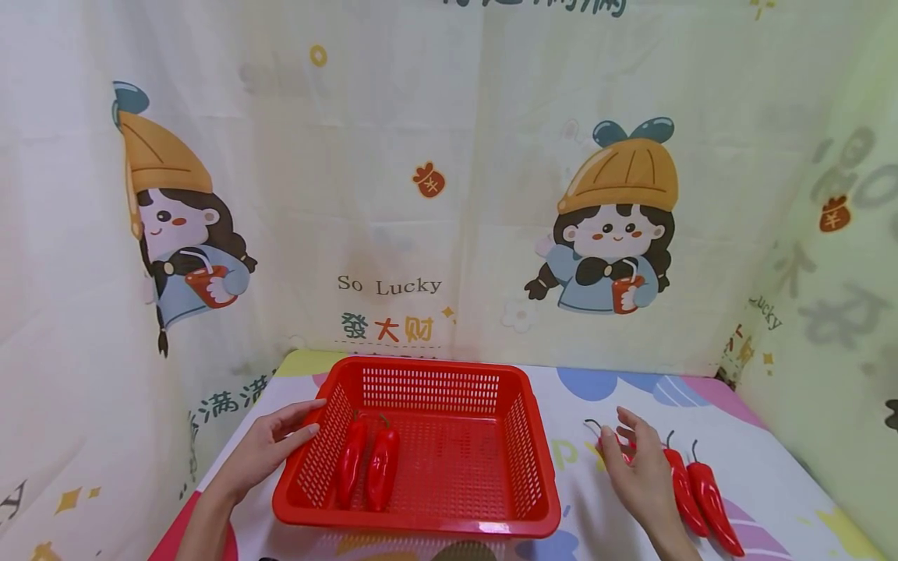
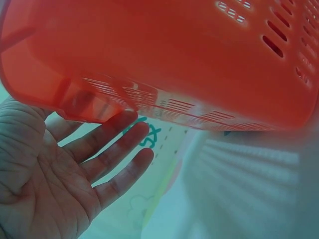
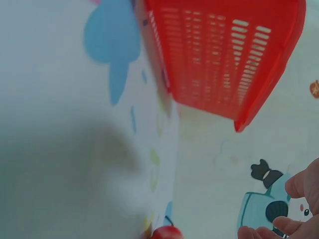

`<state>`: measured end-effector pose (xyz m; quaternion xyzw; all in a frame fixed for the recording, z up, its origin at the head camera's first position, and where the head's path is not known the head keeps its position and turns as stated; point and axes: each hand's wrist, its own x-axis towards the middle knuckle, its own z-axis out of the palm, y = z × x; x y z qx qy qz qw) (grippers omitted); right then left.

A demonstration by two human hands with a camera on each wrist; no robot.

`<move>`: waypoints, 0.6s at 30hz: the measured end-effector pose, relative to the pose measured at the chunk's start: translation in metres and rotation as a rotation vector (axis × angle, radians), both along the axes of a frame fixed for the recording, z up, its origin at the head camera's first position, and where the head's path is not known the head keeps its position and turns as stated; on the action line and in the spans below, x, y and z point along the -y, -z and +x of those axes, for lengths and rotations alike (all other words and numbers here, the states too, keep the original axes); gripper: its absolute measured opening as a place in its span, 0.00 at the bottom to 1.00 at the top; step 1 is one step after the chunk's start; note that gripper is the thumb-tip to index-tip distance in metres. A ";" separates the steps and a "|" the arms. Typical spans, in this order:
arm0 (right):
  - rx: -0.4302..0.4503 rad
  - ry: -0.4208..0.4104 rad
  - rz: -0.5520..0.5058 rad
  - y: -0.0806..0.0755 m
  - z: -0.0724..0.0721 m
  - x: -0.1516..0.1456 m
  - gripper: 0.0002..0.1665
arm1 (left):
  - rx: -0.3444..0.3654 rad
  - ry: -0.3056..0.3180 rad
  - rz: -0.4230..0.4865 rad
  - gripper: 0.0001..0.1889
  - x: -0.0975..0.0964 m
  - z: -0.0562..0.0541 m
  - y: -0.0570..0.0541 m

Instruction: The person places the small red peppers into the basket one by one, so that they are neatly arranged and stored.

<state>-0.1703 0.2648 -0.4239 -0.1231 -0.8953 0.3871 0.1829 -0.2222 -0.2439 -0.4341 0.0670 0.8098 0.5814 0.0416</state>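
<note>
A red plastic basket (image 1: 449,523) with slotted walls stands on the table, and two red chili peppers (image 1: 382,467) lie at the left inside it. My left hand (image 1: 263,448) is at the basket's left rim, its fingers loosely extended against the outside; the left wrist view shows the palm (image 2: 55,199) and spread fingers beside the wall. Over to the right, my right hand (image 1: 641,475) hovers above a red chili pepper (image 3: 167,232), which it partly hides in the head view. Nothing shows between its relaxed fingers. Two more chili peppers (image 1: 714,506) lie just right of that hand.
The table (image 1: 575,413) has a colourful printed cover. Pale curtains (image 1: 491,234) with cartoon figures and lettering enclose it at the back and both sides. A small dark object (image 1: 269,559) shows at the bottom edge of the head view.
</note>
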 end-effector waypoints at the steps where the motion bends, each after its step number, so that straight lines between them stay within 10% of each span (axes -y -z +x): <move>1: 0.005 0.004 0.008 0.002 -0.001 -0.003 0.38 | 0.000 0.002 0.003 0.32 0.000 0.000 0.000; 18: 0.078 -0.087 0.210 0.024 -0.011 -0.039 0.43 | 0.004 -0.001 0.004 0.34 0.000 -0.001 0.001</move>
